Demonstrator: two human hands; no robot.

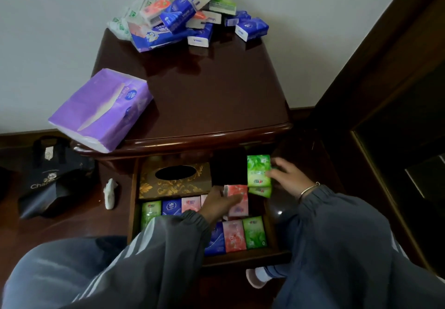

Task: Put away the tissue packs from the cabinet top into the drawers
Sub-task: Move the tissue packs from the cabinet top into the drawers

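Your left hand (220, 204) gripped a pink pack (239, 190) and your right hand (287, 178) pinched a green pack (258, 172) by its edge, both in the open drawer (240, 259); such packs were judged light, soft and slick-wrapped, best held across their narrow sides, with a pile (192, 19) outstanding on the cabinet top (204, 92).

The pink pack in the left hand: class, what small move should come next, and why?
Probably set the pink pack, held in the grip of the left hand, down in the drawer beside the green packs where the right hand is: it hovers over the rows, and a pile waits on the cabinet top.
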